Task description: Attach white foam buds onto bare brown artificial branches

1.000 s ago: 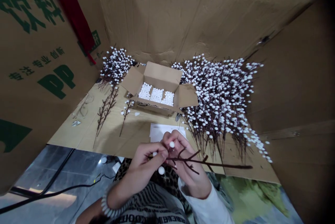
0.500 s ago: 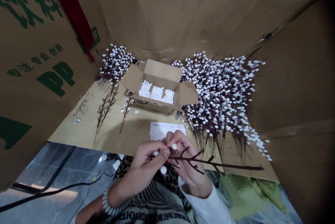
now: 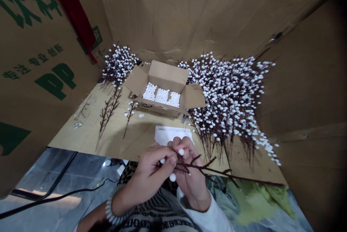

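My left hand (image 3: 154, 165), with a coiled band at the wrist, is closed, its thumb and fingers pinching the upper end of a brown artificial branch (image 3: 208, 168). The bare forked stem stretches to the right across my right palm. My right hand (image 3: 193, 185) is closed too, fingers curled beside the left thumb, with a small white foam ball (image 3: 181, 151) at its fingertips. Two more white balls show by my left hand, one between the fingers and another ball (image 3: 172, 177) below the thumb. Exactly how the twig tips meet the balls is hidden by the fingers.
An open cardboard box (image 3: 162, 108) of white balls stands mid-table. Large berry branches (image 3: 225, 94) lie at right, a smaller bunch (image 3: 119, 62) at back left. Bare branches (image 3: 108, 111), a partly balled branch (image 3: 130, 116), glasses (image 3: 86, 107) and white paper (image 3: 169, 133) lie around. Cardboard walls enclose the table.
The branch's free end has swung downward and extends farther right. Both hands have shifted only slightly, and the white balls remain at the fingers.
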Tool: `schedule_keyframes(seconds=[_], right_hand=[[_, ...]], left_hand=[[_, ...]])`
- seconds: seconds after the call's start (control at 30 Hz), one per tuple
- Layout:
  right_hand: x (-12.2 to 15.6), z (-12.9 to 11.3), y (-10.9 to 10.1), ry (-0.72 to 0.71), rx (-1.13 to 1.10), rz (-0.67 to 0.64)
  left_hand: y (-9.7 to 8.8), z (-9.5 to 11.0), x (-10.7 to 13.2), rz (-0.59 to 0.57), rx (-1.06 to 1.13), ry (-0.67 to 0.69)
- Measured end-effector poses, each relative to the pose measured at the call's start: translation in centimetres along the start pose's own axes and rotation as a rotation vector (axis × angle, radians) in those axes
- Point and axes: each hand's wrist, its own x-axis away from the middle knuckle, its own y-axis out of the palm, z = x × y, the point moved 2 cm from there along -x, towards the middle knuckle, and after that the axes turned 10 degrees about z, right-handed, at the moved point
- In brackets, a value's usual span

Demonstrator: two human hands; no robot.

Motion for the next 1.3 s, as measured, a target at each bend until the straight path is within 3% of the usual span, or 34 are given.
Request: schedule_keyframes(seconds=[0.37,1.3], right_hand=[[-0.2,-0.1,-1.2,-0.084,0.049,-0.164],[-0.1,0.4,-0.1,-0.16,-0.039,-0.151]], left_hand=[[0.0,-0.5,0.2,0.005,0.021,-0.039],[0.0,0.0,0.2,-0.005,-0.054,0.133]])
